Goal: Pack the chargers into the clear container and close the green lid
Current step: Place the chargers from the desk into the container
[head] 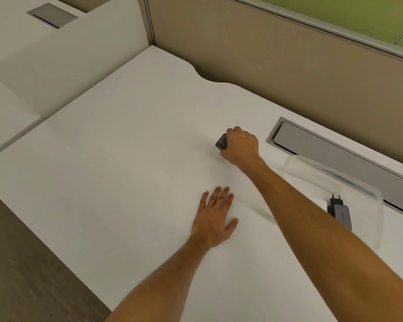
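My right hand [241,145] is closed around a dark grey charger [221,142] on the white desk, far from me near the middle; only the charger's left end shows past my fingers. The clear container [368,194] stands at the right, open on top, partly behind my right forearm. Inside it lies a second grey charger [340,209] with a black two-pin plug pointing away. My left hand [215,216] rests flat on the desk, fingers spread, holding nothing. No green lid is in view.
A grey cable slot [335,149] runs along the desk's far right edge, just behind the container. A beige partition wall [277,56] borders the back. The desk's near-left edge [47,240] drops to a dark floor. Another desk with a cable hatch [51,16] is at top left.
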Demonstrator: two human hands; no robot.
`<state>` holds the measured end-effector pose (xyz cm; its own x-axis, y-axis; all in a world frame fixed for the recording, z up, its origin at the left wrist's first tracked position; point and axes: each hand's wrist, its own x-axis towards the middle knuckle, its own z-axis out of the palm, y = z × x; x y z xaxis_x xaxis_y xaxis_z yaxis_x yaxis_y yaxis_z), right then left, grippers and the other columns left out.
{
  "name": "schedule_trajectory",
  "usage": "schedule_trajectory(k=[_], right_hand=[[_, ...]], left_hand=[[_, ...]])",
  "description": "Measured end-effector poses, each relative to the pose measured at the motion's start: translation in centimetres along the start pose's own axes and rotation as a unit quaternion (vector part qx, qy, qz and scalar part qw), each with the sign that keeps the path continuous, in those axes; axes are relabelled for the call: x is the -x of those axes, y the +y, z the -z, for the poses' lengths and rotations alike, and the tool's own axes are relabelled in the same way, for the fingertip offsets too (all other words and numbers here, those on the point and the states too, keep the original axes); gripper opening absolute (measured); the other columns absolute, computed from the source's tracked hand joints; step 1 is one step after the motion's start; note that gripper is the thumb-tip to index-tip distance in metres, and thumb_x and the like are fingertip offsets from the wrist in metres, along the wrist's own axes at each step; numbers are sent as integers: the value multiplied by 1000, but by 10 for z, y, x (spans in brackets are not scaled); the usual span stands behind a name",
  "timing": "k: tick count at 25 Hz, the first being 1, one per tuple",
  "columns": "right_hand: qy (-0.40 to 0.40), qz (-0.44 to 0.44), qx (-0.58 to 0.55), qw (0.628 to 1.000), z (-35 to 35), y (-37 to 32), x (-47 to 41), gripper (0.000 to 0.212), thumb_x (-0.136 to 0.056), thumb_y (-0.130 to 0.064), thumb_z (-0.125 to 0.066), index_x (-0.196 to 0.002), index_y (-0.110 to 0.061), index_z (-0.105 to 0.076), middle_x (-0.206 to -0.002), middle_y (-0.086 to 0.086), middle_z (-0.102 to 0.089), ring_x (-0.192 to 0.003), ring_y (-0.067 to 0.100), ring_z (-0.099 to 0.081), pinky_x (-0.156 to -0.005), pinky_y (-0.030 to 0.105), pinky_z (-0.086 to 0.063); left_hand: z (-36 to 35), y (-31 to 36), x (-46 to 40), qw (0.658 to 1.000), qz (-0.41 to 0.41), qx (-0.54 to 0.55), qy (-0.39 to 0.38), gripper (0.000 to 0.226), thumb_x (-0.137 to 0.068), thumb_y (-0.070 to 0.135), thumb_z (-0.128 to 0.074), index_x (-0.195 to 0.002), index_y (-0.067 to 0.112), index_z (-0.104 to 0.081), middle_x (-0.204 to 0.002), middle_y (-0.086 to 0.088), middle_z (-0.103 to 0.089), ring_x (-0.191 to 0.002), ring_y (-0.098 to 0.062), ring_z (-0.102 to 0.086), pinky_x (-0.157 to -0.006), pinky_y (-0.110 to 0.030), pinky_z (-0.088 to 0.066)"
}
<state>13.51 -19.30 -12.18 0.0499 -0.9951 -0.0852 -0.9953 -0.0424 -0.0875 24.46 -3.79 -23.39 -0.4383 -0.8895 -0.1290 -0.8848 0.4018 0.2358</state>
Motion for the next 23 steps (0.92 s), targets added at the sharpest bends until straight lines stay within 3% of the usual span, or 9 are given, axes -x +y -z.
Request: schedule_trajectory(k=[6, 10, 13, 19, 23], right_hand=[[112, -87, -110, 984, 56, 44, 46, 49, -73, -32, -72, -114, -11, -56, -110, 5, -61, -93, 26, -61, -69, 32, -44], [128, -176, -144, 965, 67, 86, 78, 39, -68, -31, -71, -100, -12, -60, -96, 2, -63, -77, 22, -54, -64, 28, -37], [131, -218, -152, 955, 57, 109, 100, 37, -66, -32, -70, -95, -11, -61, -91, 4, -67, -76, 24, -60, -63, 29, -47], [46, -296, -142, 944, 26, 126, 128, 48, -76, -37, -70, -112, -9, -54, -100, 9, -67, -81, 24, -59, -72, 36, -52], [-29, -296, -101, 950, 9, 124, 127, 47, -79, -41, -67, -111, -8, -56, -103, 11, -67, -89, 27, -62, -71, 35, -48]], left_hand=[[1, 1, 3, 1000, -4, 2, 23, 70, -92, 57, -23, -150, 20, -17, -161, 2, -9, -148, -18, -3, -119, -44, 0], [0, 1, 3, 1000, -7, -3, 30, 70, -92, 57, -24, -150, 19, -18, -160, 1, -12, -148, -19, -5, -117, -44, -1], [0, 1, 3, 1000, -9, -5, 25, 70, -92, 56, -23, -151, 20, -15, -161, 1, -9, -148, -18, -2, -117, -43, 1], [-1, 1, 4, 999, -13, -3, 31, 69, -91, 56, -24, -150, 20, -18, -160, 2, -10, -148, -17, -4, -117, -43, -1], [-2, 1, 3, 999, -15, -2, 39, 69, -91, 56, -25, -149, 19, -21, -160, 0, -15, -148, -18, -8, -117, -43, -2]])
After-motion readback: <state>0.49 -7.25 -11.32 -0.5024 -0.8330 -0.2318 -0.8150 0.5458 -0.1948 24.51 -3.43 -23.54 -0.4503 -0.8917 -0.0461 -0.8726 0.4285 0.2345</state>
